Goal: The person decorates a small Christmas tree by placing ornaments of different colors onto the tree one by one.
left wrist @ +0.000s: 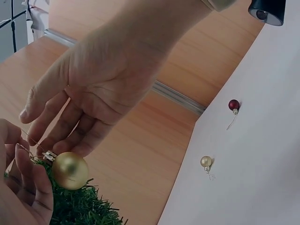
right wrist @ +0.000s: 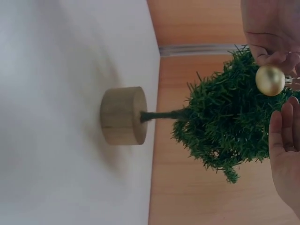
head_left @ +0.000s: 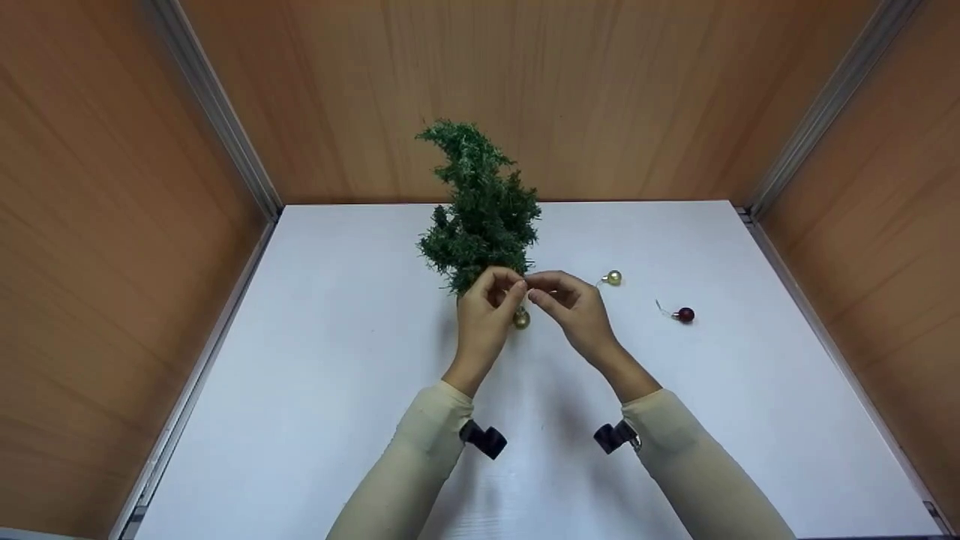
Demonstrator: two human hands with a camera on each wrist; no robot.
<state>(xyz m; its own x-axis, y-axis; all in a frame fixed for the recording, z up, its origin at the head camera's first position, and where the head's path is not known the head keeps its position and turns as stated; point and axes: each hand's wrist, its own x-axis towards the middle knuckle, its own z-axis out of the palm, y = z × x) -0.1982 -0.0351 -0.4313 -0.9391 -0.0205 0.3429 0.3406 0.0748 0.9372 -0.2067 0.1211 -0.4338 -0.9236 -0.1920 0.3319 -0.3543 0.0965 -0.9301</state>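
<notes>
A small green artificial tree (head_left: 484, 214) stands on a round wooden base (right wrist: 122, 116), just beyond both hands. My left hand (head_left: 484, 319) pinches the thin thread of a gold bauble (left wrist: 70, 170) between thumb and index finger. The bauble (head_left: 522, 319) hangs below the fingertips, in front of the lower branches. Facing it from the right is my right hand (head_left: 577, 311), its thumb and index fingertips slightly apart, right at the thread. In the left wrist view the thread passes close by the fingertips of the right hand (left wrist: 103, 84).
On the white table (head_left: 337, 375), to the right of the hands, lie a second gold bauble (head_left: 613, 277) and a dark red bauble (head_left: 685, 315), each with a thread. Wood-grain panels (head_left: 637, 97) with metal edge strips enclose the table at the back and sides.
</notes>
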